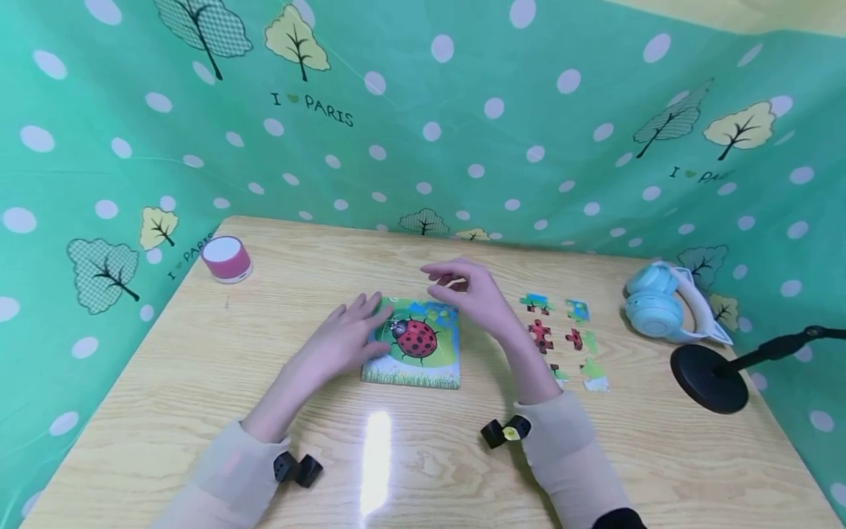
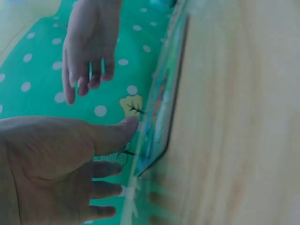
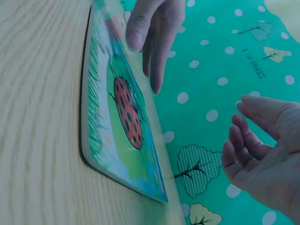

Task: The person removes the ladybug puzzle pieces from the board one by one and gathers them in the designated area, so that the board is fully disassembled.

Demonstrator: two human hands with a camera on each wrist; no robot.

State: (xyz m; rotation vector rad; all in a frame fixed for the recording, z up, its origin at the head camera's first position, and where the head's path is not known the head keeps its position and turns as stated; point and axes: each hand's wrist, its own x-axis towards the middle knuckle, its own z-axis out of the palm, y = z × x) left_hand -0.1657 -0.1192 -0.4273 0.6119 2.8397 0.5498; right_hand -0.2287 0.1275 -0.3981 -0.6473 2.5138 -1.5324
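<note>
A puzzle board (image 1: 423, 360) with a ladybug picture lies flat on the wooden table; its ladybug (image 3: 127, 112) shows clearly in the right wrist view. Over the board's left edge is my left hand (image 1: 346, 334), its fingers spread and loosely straight, gripping nothing. Whether its thumb touches the board cannot be told. My right hand (image 1: 472, 294) hovers above the upper right corner of the board with loosely bent fingers. Nothing shows in this hand (image 3: 267, 154) in the right wrist view. Loose jigsaw pieces, among them a red spotted one (image 1: 540, 336), lie to the right of the board.
A pink and white cylinder-shaped speaker (image 1: 227, 258) stands at the back left. On the right are light blue headphones (image 1: 654, 308) and a black round stand base (image 1: 709, 378) with an arm. A green dotted curtain (image 1: 396, 147) hangs behind the table (image 1: 198, 367).
</note>
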